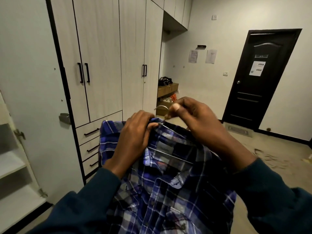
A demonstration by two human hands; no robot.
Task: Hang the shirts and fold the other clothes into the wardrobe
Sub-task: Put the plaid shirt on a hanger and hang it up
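Observation:
A blue, white and black plaid shirt (168, 191) hangs in front of me on a metal hanger (170, 155) whose bars show inside the collar. My left hand (135, 137) grips the collar at its top edge. My right hand (194, 119) pinches the neck of the hanger just under its hook (161, 107), above the collar. The lower part of the shirt runs out of the frame.
An open wardrobe door (33, 98) stands at the left, with white shelves (11, 162) beside it. Shut wardrobe doors (101, 56) and drawers (91, 132) are straight ahead. A wooden desk (168, 89) with clutter sits behind, and a dark door (258, 78) at the right.

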